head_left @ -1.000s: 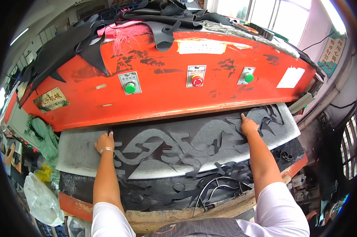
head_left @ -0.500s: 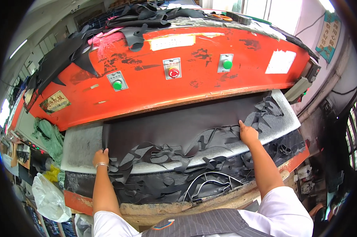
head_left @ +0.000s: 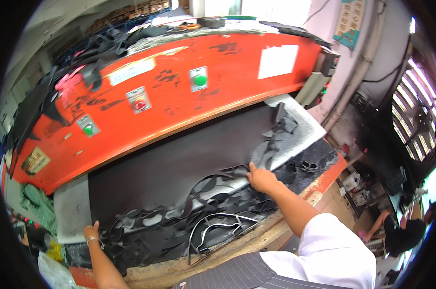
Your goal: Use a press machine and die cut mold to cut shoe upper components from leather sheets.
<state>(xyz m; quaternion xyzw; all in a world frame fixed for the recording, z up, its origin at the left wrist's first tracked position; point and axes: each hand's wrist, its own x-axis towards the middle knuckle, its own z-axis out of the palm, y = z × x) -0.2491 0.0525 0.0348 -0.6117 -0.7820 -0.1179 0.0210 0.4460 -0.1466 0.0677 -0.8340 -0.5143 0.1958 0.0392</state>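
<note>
A wide dark sheet (head_left: 179, 154), smooth like leather or synthetic leather, lies on a pale grey cutting board (head_left: 72, 212). Its near side is a ragged web of cut-out strips hanging over the board's front edge. My left hand (head_left: 92, 232), with a bracelet at the wrist, is closed on the sheet's near left corner. Farther right, my right hand (head_left: 262, 178) pinches the cut near edge, thumb on top; its other fingers are partly hidden. Between my hands, nearer to me, a curved metal cutting die (head_left: 218, 233) rests on dark scraps.
Behind the board rises a red press beam (head_left: 165, 101) with two green buttons and a red one. Scraps and orange-handled scissors (head_left: 186, 27) lie on top. A wooden ledge (head_left: 280, 216) runs along the front. Another person (head_left: 410, 231) is at far right.
The view has swung to the right. Both hands keep hold of the sheet, which has come nearer to me, its cut edge hanging farther over the board's front.
</note>
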